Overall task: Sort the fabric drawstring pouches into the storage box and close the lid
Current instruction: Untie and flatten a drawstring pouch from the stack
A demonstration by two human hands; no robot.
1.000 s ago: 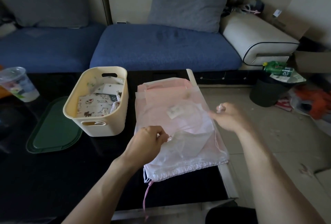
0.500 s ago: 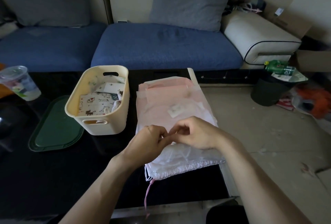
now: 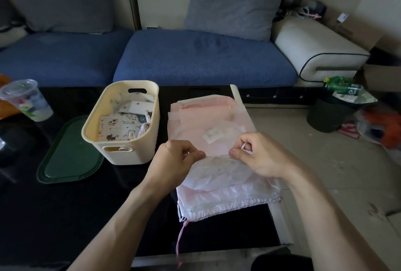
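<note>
Far left on the black table (image 3: 54, 216): a clear lidded cup (image 3: 26, 100), contents unclear. Next, a green lid (image 3: 67, 158) lies flat beside the box (image 3: 123, 151), touching or nearly touching its near left corner. The box is cream plastic with cut-out handles, open, roughly half full: folded printed pouches (image 3: 117, 126) lie inside, one with a cat pattern, with cord ends at its right wall.

Just right of the box, a stack of pink and white pouches (image 3: 208, 119) lies flat at the table's right edge. The top pouch (image 3: 219, 171) is sheer white, folded toward the person, its gathered drawstring end nearest them; a pink cord (image 3: 181, 240) trails off the table's near edge.

The left hand (image 3: 173, 162) pinches the fold line of the top pouch between thumb and fingers. The right hand (image 3: 260, 153) pinches the same fold further right, with a white cord loop caught in the curled fingers.

Handling judgement: the pouches appear light, thin, limp and somewhat slippery; they will not hold a fold unaided. Grip at both ends of the fold edge and keep the cords tucked in. Fold small enough for the box's remaining space. The lid is not yet fitted
</note>
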